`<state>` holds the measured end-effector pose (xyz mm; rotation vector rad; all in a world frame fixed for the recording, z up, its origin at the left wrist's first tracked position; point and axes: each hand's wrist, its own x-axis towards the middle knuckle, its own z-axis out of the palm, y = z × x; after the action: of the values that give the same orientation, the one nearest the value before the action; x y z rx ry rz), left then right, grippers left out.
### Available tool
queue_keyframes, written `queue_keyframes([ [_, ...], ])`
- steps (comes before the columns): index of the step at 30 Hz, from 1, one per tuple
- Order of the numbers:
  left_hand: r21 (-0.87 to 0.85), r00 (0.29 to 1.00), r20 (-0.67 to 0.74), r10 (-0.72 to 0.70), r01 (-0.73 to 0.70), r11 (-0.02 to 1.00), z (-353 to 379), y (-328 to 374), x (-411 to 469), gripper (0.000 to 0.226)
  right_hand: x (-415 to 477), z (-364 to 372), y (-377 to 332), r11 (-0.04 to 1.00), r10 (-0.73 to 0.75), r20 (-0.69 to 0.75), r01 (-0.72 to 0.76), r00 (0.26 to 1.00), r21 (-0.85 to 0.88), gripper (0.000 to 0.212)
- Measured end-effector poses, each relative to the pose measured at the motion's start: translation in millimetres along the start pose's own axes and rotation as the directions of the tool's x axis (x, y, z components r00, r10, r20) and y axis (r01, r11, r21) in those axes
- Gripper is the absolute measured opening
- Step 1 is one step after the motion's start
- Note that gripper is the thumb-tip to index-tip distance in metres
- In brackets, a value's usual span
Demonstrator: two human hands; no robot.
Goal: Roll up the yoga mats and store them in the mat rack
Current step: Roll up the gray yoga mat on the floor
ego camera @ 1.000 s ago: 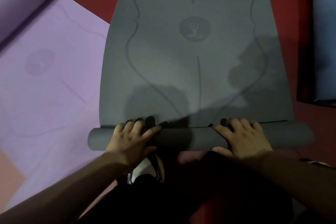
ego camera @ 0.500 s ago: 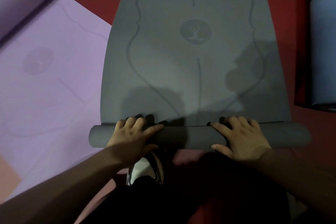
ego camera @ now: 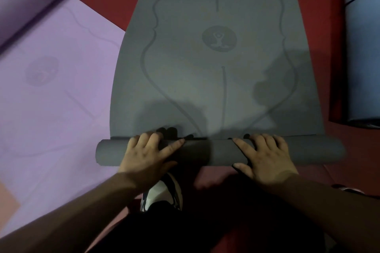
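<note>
Your left hand (ego camera: 147, 155) and right hand (ego camera: 264, 156) press with spread fingers on the rolled part of the grey mat (ego camera: 216, 63), low in the frame.

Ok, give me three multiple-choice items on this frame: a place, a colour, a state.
1. Where does the purple mat lie relative to the grey mat? A) to its left B) to its right C) on top of it
2. Which colour is the floor? A) green B) red C) white
3. The grey mat is: A) fully rolled B) partly rolled, most lying flat C) wholly flat
Answers: 1 A, purple shows at the grey mat's left edge; 2 B, red shows between the mats; 3 B, the left hand and right hand rest on a short roll at the near end.
</note>
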<state>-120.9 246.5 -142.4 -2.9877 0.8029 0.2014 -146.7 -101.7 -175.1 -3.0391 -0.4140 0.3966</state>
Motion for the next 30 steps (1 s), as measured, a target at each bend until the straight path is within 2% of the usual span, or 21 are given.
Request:
queue_keyframes([
  [4, -0.028, 0.998, -0.028, -0.051, 0.050, 0.998, 8, 9, -7, 0.063, 5, -2, 3, 1.000, -0.013, 0.048, 0.013, 0.999, -0.004, 0.071],
  [7, -0.031, 0.999, 0.025, -0.044, 0.045, 0.999, 8, 2, -2, 0.062, 7, -7, 2, 1.000, -0.001, 0.068, 0.002, 0.998, -0.008, 0.072],
  [12, -0.012, 0.995, 0.084, -0.053, 0.054, 0.998, 4, -14, 12, 0.065, -4, -12, -12, 0.990, 0.139, 0.034, -0.140, 0.990, 0.008, 0.074],
  [17, 0.000, 0.995, 0.086, -0.042, 0.042, 0.999, 6, -17, 16, 0.065, 5, -7, -13, 0.989, 0.146, 0.031, -0.146, 0.989, 0.002, 0.073],
  [21, 0.028, 0.999, 0.023, -0.033, 0.033, 0.999, 2, -16, 17, 0.065, 14, -10, -6, 0.990, 0.136, 0.079, -0.133, 0.988, -0.038, 0.076],
  [24, 0.024, 0.995, -0.041, -0.096, 0.097, 0.995, 4, 0, 8, 0.067, 19, -12, -3, 0.990, 0.141, 0.089, -0.138, 0.986, -0.042, 0.076],
  [27, 0.015, 0.989, -0.024, -0.149, 0.150, 0.989, 13, 9, 2, 0.068, 21, -13, -3, 0.991, 0.130, 0.089, -0.127, 0.987, -0.041, 0.075],
  [30, 0.005, 0.991, -0.012, -0.134, 0.134, 0.991, 16, 2, 6, 0.067, 21, -14, -4, 0.991, 0.132, 0.099, -0.128, 0.986, -0.043, 0.076],
])
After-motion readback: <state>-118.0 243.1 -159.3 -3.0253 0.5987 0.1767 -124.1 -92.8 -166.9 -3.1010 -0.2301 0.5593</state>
